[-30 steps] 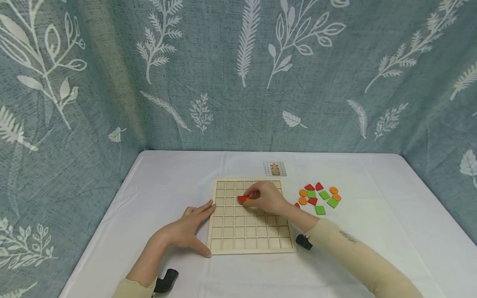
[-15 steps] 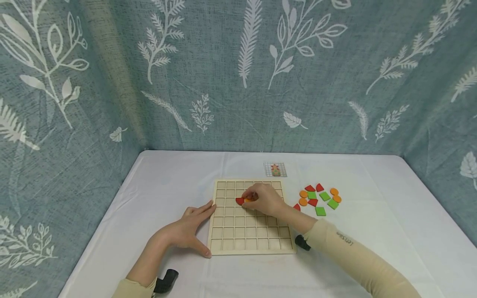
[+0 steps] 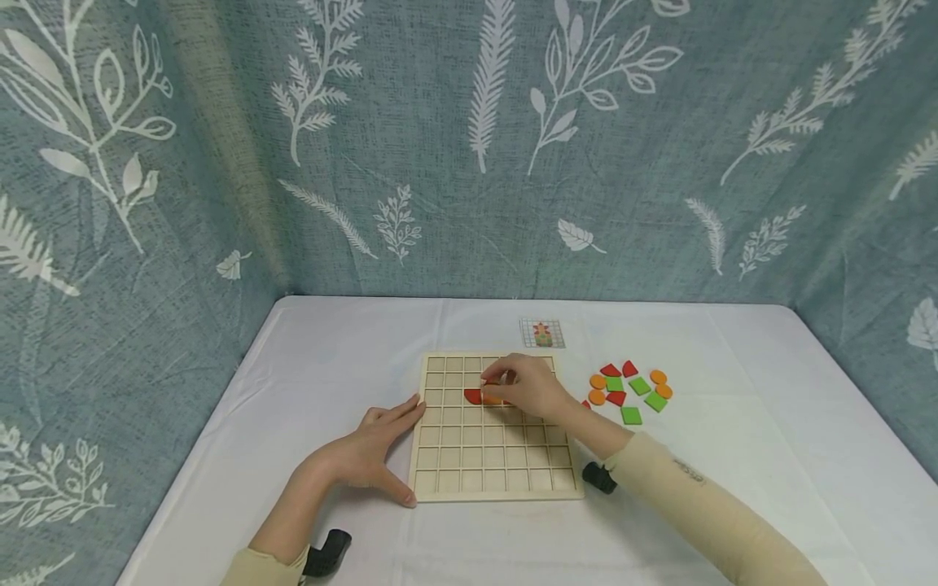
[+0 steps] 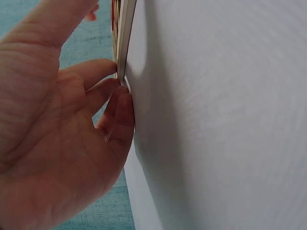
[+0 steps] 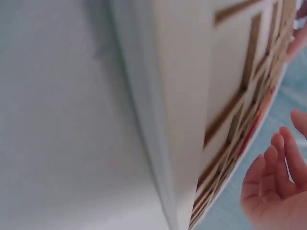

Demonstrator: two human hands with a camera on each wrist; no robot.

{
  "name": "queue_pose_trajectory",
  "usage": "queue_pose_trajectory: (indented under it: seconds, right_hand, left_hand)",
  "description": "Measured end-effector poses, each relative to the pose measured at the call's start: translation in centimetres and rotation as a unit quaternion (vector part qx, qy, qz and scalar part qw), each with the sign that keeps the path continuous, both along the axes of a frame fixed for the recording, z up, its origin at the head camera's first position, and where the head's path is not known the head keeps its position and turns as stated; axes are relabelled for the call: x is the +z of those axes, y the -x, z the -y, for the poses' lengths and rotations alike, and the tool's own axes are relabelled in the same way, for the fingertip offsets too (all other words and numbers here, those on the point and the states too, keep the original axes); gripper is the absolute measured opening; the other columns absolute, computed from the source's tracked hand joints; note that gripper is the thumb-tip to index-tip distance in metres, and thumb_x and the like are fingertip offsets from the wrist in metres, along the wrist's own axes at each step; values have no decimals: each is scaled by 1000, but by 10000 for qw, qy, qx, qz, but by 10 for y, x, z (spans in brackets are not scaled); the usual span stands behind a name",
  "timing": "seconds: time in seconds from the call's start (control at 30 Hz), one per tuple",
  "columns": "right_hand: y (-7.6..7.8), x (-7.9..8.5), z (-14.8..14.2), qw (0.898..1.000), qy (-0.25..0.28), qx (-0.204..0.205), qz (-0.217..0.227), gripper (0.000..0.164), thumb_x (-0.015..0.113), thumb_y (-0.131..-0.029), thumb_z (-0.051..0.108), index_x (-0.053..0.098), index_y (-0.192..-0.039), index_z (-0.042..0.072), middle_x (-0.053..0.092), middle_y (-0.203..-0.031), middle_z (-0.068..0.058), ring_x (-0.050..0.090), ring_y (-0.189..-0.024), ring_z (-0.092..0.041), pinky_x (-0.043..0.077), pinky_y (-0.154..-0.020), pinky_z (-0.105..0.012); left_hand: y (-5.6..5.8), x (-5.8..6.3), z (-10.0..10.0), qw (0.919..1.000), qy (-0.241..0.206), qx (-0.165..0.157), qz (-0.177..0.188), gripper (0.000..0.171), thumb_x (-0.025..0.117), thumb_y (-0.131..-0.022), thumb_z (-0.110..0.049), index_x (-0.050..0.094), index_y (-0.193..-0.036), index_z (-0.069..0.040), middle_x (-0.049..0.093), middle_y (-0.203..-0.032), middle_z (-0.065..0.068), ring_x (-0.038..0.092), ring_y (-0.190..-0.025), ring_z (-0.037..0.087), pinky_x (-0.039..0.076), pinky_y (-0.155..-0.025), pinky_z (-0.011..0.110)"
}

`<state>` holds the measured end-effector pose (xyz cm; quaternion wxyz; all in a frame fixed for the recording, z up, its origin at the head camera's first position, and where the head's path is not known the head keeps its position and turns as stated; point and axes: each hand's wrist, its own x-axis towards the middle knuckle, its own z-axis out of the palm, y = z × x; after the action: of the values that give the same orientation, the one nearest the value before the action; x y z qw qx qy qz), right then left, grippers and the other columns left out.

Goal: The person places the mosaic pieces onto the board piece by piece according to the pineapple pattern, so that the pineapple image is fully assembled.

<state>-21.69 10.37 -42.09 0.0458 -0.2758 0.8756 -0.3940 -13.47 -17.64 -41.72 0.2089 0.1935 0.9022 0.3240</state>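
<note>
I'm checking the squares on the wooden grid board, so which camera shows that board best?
The head view: it shows the wooden grid board nearly whole from above, partly covered by the right hand. The left wrist view catches mainly a thin edge; the right wrist view shows an edge and some squares, slanted and blurred.

board [image 3: 472,436] 1 | card [image 3: 542,334] 1 | off-board: squares [image 3: 631,416] 4 | discs [image 3: 597,397] 4 | wedges [image 3: 615,398] 4

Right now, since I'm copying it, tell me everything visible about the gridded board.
The gridded board is pale, squarish and looks wooden, with raised ridges forming cells inside a plain border. It lies flat on a white tablecloth. The left hand touches its left edge; the right hand is over its far half, where red and orange pieces lie.
</note>
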Motion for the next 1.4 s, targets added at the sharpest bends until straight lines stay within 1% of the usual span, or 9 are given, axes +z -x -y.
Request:
queue_pose_trajectory:
  seconds: [0.2, 0.37, 0.47, 0.6, 0.7, 1.03, 1.23, 1.33, 1.4]
  right_hand:
    - [1, 4, -24, 9968, 373, -683, 176, 23, 71, -90, 19, 73, -109, 7, 69, -97, -2, 61, -81, -15, 50, -67, -30]
    - [0, 7, -50, 9896, 469, -1291, 428, 28, 71, -90, 22, 71, -113, 8, 68, -104, -7, 62, -88, -20, 51, -73, -34]
    - [-2, 7, -66, 9841, 402, -1630, 582, 30, 72, -89, 25, 70, -115, 10, 68, -107, -6, 62, -92, -20, 51, -76, -33]
    - [-8, 6, -85, 9775, 373, -1948, 713, 32, 72, -89, 26, 68, -117, 9, 68, -106, -6, 62, -92, -20, 50, -68, -30]
    - [-12, 4, -97, 9746, 403, -2074, 738, 34, 71, -89, 25, 68, -117, 6, 68, -105, -8, 61, -90, -21, 49, -66, -31]
    - [-21, 1, -127, 9666, 371, -2350, 957, 40, 71, -90, 30, 65, -120, 4, 66, -105, -8, 58, -98, -24, 50, -74, -31]
    - [-23, -1, -140, 9638, -39, -2484, 968, 39, 70, -89, 36, 67, -119, 11, 65, -108, -7, 55, -100, -24, 47, -78, -34]
    - [-22, -3, -144, 9641, -250, -2477, 926, 36, 71, -89, 34, 68, -117, 11, 65, -108, -8, 55, -100, -24, 47, -76, -34]
    - [-22, -3, -146, 9657, -369, -2410, 891, 34, 72, -89, 30, 68, -115, 9, 65, -104, -8, 55, -96, -25, 47, -72, -33]
  left_hand:
    - [0, -1, -1, 10000, 28, 15, -27, 124, 94, -54, -37, 27, -154, -6, 15, -162, 10, 24, -132, 31, 29, -106, 59]
    - [0, -1, -1, 10000, 32, 11, -32, 124, 94, -55, -38, 27, -154, -6, 14, -162, 10, 23, -132, 31, 30, -106, 59]
    - [0, -2, 0, 10000, 50, -10, -64, 124, 94, -55, -39, 27, -154, -6, 14, -162, 10, 24, -131, 31, 30, -106, 59]
    - [1, -3, -1, 9999, 83, 22, -62, 124, 94, -54, -39, 27, -154, -6, 15, -162, 9, 24, -132, 31, 30, -105, 60]
    - [1, -2, -2, 9999, 91, 54, -23, 125, 94, -54, -38, 27, -154, -7, 15, -162, 9, 24, -133, 32, 30, -106, 60]
    - [1, -4, -2, 9999, 110, 18, -13, 125, 94, -55, -39, 26, -154, -6, 14, -162, 10, 25, -131, 30, 30, -106, 59]
    - [1, -2, -3, 9999, 90, 89, 2, 126, 94, -53, -39, 27, -154, -7, 15, -162, 10, 25, -131, 31, 30, -105, 61]
    - [0, -1, -3, 10000, 67, 64, -21, 125, 94, -54, -39, 26, -154, -7, 15, -162, 11, 25, -130, 32, 31, -105, 61]
    - [0, 0, -3, 10000, 43, 56, -26, 125, 94, -54, -39, 27, -154, -7, 15, -162, 10, 25, -131, 32, 31, -105, 61]
